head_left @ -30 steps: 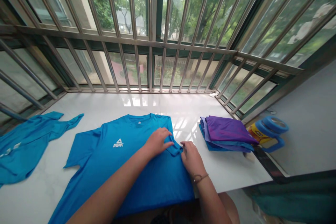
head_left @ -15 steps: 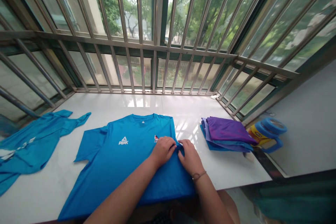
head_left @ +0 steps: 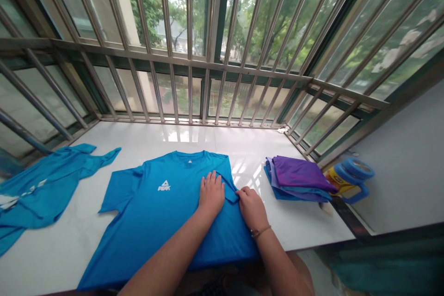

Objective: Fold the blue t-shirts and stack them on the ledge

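Our blue shirt point(head_left: 159, 215) lies spread on the white surface point(head_left: 293, 226). Our left hand point(head_left: 211, 193) rests flat on it, grasping nothing, while our right hand point(head_left: 253, 206) seems to pinch the sleeve point(head_left: 230, 192) by its edge. We do best pressing lightly and drawing that edge smooth without dragging the body.
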The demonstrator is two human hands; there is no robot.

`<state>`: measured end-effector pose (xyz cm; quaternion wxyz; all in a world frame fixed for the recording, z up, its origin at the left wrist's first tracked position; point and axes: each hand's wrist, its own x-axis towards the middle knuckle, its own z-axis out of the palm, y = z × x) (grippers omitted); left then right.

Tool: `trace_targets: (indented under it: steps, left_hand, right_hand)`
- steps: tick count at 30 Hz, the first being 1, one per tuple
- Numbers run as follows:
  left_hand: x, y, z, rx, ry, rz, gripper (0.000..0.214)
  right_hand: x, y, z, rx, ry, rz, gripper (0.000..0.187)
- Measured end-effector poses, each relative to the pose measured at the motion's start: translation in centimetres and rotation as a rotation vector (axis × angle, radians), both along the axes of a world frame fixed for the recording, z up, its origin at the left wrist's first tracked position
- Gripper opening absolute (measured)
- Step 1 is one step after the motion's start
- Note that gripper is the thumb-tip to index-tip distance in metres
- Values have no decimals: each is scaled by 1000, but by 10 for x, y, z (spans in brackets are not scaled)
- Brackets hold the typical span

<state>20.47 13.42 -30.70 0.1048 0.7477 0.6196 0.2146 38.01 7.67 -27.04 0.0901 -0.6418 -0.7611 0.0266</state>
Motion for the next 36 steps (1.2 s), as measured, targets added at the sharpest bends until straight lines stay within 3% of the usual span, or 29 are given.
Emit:
trace_targets:
  steps: [4, 8, 10, 14, 18, 23, 27, 32, 36]
  left_hand:
    - [-4, 2, 1, 11, 0, 11, 48]
    - [-6, 1, 1, 68, -14, -234, 52]
    - [-5, -1, 0, 42, 9, -322, 54]
    - [-4, -2, -3, -32, 56, -271, 59]
    - [-2, -2, -1, -31, 68, -242, 62]
    - [-3, -1, 2, -39, 61, -274, 60]
    - [-4, -1, -1, -12, 43, -242, 54]
    - [0, -1, 1, -21, 25, -224, 51]
    - [-27, 6, 16, -85, -70, -252, 48]
  right_hand:
    - [-1, -7, 5, -15, 33, 37, 44]
    - [-12, -1, 6, 40, 69, 61, 57]
    - [-19, 4, 1, -6, 48, 92, 66]
    - [-28, 11, -14, -131, -22, -68, 61]
    - [-33, 12, -23, -84, -39, -240, 64]
    - [-41, 12, -23, -67, -28, -90, 60]
    - [-42, 10, -22, -135, -54, -135, 60]
    - [-45, 9, -24, -53, -74, -123, 65]
    - [-48, 8, -29, -89, -57, -79, 63]
